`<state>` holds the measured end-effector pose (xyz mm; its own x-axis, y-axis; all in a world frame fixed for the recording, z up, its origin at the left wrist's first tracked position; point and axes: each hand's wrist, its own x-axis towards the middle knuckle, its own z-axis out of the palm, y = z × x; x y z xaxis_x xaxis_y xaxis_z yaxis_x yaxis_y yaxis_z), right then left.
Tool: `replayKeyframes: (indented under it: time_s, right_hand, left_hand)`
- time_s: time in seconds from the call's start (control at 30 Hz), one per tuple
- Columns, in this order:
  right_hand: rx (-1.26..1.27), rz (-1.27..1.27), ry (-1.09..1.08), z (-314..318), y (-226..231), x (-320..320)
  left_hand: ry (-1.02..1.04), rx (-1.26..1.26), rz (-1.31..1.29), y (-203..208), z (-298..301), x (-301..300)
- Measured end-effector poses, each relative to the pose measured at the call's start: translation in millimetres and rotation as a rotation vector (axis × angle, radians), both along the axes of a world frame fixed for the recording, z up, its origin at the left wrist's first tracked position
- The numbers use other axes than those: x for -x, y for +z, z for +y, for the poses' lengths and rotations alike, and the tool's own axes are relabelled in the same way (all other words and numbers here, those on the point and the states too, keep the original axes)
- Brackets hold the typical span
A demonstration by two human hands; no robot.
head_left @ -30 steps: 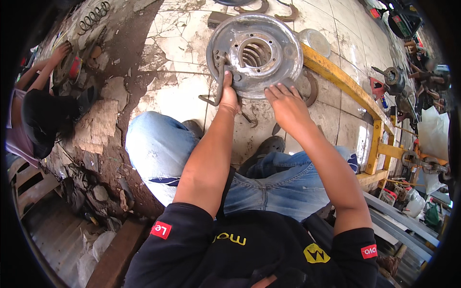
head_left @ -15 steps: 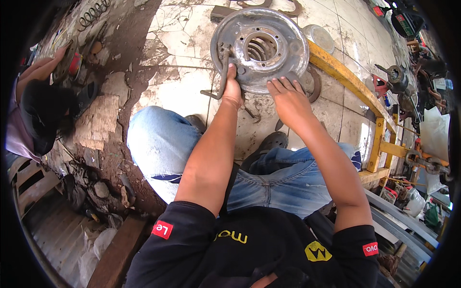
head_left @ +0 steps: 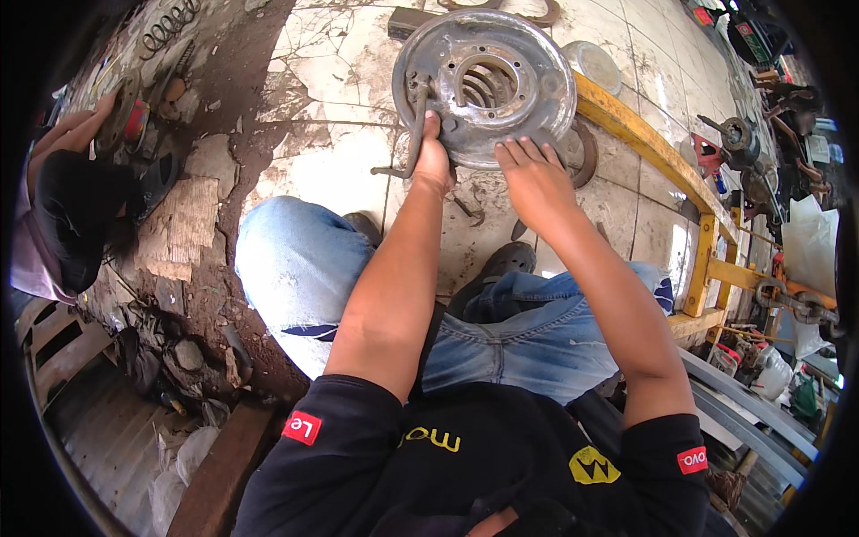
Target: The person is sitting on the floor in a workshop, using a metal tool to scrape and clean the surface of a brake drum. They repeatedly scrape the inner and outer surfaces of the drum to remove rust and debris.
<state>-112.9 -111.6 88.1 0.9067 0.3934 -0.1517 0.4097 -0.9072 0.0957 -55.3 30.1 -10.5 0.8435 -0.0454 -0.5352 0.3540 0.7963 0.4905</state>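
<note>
A round grey metal brake backing plate (head_left: 546,89), with a large central hole and small bolt holes around it, is in front of me. Through the hole, coils of a spring (head_left: 484,82) show beneath it. My left hand (head_left: 431,163) grips the plate's near left rim, thumb on top and fingers hidden under it. Beside that thumb, a bent metal rod (head_left: 417,148) runs along the plate's left side and juts out past the rim. My right hand (head_left: 537,174) lies palm down on the near right rim, its fingers spread and stretched out; its thumb is hidden.
A yellow metal frame (head_left: 653,139) extends from the plate to the right. Curved brake shoes (head_left: 586,154) and a clear round container (head_left: 593,67) lie by the plate. At the left, another person's hands (head_left: 89,121) hold a round part. Springs (head_left: 170,27) lie beyond them.
</note>
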Motion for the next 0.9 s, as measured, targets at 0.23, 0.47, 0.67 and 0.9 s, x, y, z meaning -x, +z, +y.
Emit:
replayKeyframes:
  time_s: [0.23,0.47,0.67,0.9]
  right_hand:
    - [0.009,0.016,-0.025,4,-5,-17]
    - [0.000,0.000,-0.001,0,-2,-19]
    - [0.005,0.054,-0.010,2,4,-14]
    - [-0.020,0.063,-0.017,1,3,-19]
  left_hand:
    - [-0.011,0.000,-0.018,6,-1,-5]
    - [-0.011,-0.001,-0.018,-3,-3,-10]
    - [-0.003,-0.030,0.012,1,1,-11]
    - [0.041,0.002,-0.037,-20,0,-21]
